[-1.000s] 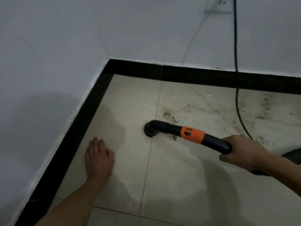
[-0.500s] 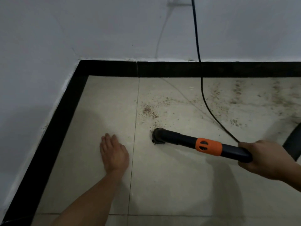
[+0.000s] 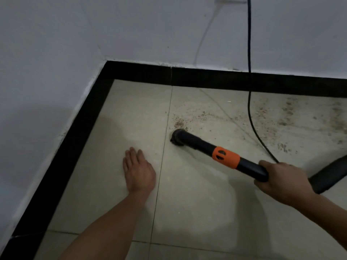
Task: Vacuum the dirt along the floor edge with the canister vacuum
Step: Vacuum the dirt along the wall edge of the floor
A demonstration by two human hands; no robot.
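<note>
tiled floor (image 3: 187, 203): left hand (image 3: 139, 170) flat, fingers straight; right hand (image 3: 279, 180) grasping vacuum wand (image 3: 216, 150) beside dirt (image 3: 180, 123).

A: Counted so far: one left hand (image 3: 139, 170), one right hand (image 3: 279, 182), two in all.
B: Plus one vacuum pipe (image 3: 197, 142) with one orange collar (image 3: 226, 158), one hose (image 3: 330, 176), one cord (image 3: 249, 91).
A: Dirt (image 3: 180, 123)?
B: Scattered specks, too many to count.

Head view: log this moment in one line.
right hand grips vacuum wand | nozzle on floor beside dirt | left hand flat on floor | cord hangs down wall
</note>
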